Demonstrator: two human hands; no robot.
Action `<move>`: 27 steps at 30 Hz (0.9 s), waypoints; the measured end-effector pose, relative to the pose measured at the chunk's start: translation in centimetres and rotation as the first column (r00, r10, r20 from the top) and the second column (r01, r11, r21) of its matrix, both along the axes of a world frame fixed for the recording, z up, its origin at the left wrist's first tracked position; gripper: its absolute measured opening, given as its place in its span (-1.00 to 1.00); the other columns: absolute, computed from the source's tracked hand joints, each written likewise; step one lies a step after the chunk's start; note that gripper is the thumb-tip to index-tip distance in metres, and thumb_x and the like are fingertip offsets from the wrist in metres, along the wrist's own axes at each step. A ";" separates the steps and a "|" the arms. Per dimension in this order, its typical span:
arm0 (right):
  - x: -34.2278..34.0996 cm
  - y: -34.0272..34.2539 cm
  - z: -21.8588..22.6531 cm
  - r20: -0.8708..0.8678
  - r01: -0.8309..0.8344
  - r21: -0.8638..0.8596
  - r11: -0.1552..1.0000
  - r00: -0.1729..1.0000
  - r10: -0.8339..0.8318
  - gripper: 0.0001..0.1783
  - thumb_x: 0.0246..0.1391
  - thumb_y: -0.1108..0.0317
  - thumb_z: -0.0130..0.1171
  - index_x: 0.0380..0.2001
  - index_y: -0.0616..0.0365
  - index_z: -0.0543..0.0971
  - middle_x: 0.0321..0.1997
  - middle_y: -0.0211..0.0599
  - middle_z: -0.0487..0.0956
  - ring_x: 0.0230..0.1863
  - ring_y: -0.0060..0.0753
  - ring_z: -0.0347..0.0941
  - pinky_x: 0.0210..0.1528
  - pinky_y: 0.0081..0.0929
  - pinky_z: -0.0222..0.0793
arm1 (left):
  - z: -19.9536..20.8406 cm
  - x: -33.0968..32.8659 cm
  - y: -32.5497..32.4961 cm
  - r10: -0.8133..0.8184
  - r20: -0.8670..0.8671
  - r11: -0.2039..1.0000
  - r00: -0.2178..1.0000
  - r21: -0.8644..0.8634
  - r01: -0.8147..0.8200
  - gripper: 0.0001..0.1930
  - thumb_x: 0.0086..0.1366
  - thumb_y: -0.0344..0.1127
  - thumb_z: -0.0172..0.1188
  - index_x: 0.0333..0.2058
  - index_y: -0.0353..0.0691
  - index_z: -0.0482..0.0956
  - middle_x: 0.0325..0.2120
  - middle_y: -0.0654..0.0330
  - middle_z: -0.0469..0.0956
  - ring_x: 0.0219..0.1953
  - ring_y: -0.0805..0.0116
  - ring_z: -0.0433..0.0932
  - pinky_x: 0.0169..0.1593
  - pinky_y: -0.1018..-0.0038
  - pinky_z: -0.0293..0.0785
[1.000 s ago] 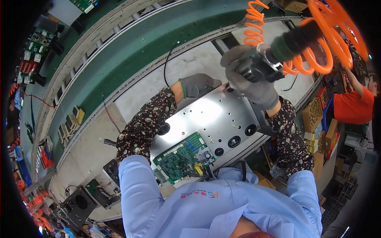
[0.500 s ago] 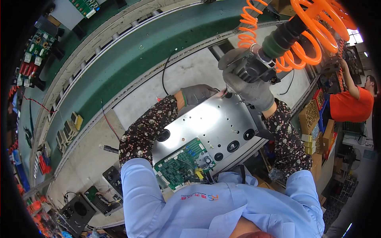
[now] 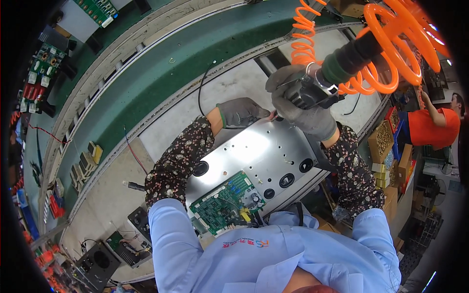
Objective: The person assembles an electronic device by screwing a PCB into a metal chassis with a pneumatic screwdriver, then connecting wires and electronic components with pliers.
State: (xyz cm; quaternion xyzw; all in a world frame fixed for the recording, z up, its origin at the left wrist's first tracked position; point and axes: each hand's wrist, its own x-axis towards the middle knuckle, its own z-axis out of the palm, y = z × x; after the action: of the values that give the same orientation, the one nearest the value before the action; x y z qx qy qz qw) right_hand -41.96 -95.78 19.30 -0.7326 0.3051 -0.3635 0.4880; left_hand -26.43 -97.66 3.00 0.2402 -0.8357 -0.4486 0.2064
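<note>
My right hand (image 3: 312, 119), in a grey glove, is wrapped round a black-and-silver air screwdriver (image 3: 310, 88) hung from an orange coiled hose. Its tip points down at the far edge of a shiny metal panel (image 3: 249, 151) with several holes and black-rimmed openings. My left hand (image 3: 242, 113), also gloved, is closed in a pinch beside that tip, its fingertips over the panel's far edge. Whatever it pinches is too small to make out. On the panel's near side lies a green circuit board (image 3: 227, 202) with blue, white and yellow parts.
Orange coiled hose (image 3: 388, 58) hangs at upper right. Boxes of small brass-coloured parts (image 3: 380, 141) stand to the right; a person in an orange top (image 3: 435, 128) is beyond. A green conveyor (image 3: 161, 78) curves past the bench's far side. Black-cased units (image 3: 100, 261) sit at lower left.
My left hand has shifted slightly, its fingertips now nearer the screwdriver's tip. The screwdriver and my right hand have moved a little to the left. Panel and circuit board look unmoved.
</note>
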 end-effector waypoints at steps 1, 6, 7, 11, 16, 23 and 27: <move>0.0 0.1 -0.2 0.040 -0.014 -0.008 1.000 0.999 0.014 -0.78 -0.26 0.60 0.03 -0.41 0.23 0.37 -0.40 -0.38 0.42 -0.52 -0.71 0.33 -0.46 -0.73 0.33 | 0.4 0.1 0.1 0.007 0.083 0.989 0.997 -0.148 0.005 -0.70 0.25 -0.25 -0.08 -0.22 -0.38 0.46 -0.43 0.23 0.51 -0.44 0.57 0.37 -0.33 0.60 0.34; -0.1 0.2 -0.9 0.024 -0.066 0.003 0.998 0.998 0.066 -0.79 -0.21 0.64 0.00 -0.39 0.22 0.36 -0.37 -0.38 0.40 -0.48 -0.70 0.34 -0.46 -0.73 0.34 | -0.6 -0.2 0.4 0.052 -0.051 0.968 0.997 0.247 -0.038 -0.70 0.25 -0.24 -0.08 -0.23 -0.38 0.47 -0.43 0.24 0.51 -0.44 0.58 0.37 -0.34 0.61 0.34; -0.1 0.1 -0.8 -0.036 -0.106 -0.088 0.991 0.994 0.103 -0.79 -0.19 0.64 -0.01 -0.39 0.21 0.35 -0.37 -0.39 0.39 -0.47 -0.70 0.35 -0.46 -0.72 0.35 | -1.0 -0.4 0.5 0.070 -0.082 0.938 0.994 0.344 -0.037 -0.70 0.25 -0.23 -0.08 -0.23 -0.38 0.47 -0.43 0.24 0.51 -0.45 0.58 0.37 -0.34 0.62 0.34; 0.1 0.1 -0.4 -0.070 -0.096 -0.133 0.986 0.994 0.087 -0.78 -0.19 0.65 -0.02 -0.38 0.22 0.34 -0.36 -0.40 0.39 -0.47 -0.71 0.36 -0.47 -0.71 0.36 | -2.2 -1.0 0.9 0.167 -0.187 0.731 0.968 0.683 0.006 -0.69 0.25 -0.23 -0.07 -0.24 -0.38 0.47 -0.44 0.24 0.51 -0.45 0.58 0.38 -0.34 0.63 0.34; 0.4 0.6 -0.1 0.039 0.059 0.174 0.983 0.997 -0.067 -0.74 -0.37 0.59 0.16 -0.48 0.14 0.43 -0.41 -0.47 0.47 -0.43 -0.67 0.39 -0.35 -0.69 0.32 | -0.9 -0.9 1.8 0.173 -0.372 0.690 0.912 0.706 0.157 -0.69 0.23 -0.22 -0.03 -0.24 -0.38 0.47 -0.45 0.24 0.51 -0.45 0.61 0.38 -0.35 0.66 0.34; 0.1 -0.1 -0.1 -0.084 -0.077 -0.101 0.992 0.994 0.069 -0.74 -0.23 0.65 0.00 -0.36 0.22 0.33 -0.40 -0.38 0.41 -0.49 -0.68 0.36 -0.46 -0.71 0.40 | 0.0 -0.6 1.4 0.202 -0.351 0.647 0.914 0.749 0.145 -0.70 0.22 -0.23 -0.02 -0.23 -0.38 0.46 -0.44 0.24 0.52 -0.43 0.62 0.38 -0.34 0.66 0.34; 0.1 0.1 -0.2 -0.020 -0.040 0.037 0.999 0.999 0.040 -0.73 -0.25 0.63 0.01 -0.36 0.20 0.34 -0.39 -0.35 0.41 -0.51 -0.67 0.34 -0.49 -0.70 0.34 | 0.1 -0.6 1.5 0.224 -0.339 0.608 0.914 0.782 0.141 -0.70 0.22 -0.23 -0.02 -0.23 -0.38 0.46 -0.43 0.24 0.52 -0.42 0.62 0.38 -0.33 0.66 0.34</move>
State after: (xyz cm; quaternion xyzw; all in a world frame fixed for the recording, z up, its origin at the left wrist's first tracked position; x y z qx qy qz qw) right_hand -41.82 -95.69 19.07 -0.7333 0.3021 -0.3404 0.5052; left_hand -27.06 -96.18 3.13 0.2282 -0.4825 -0.8057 0.2568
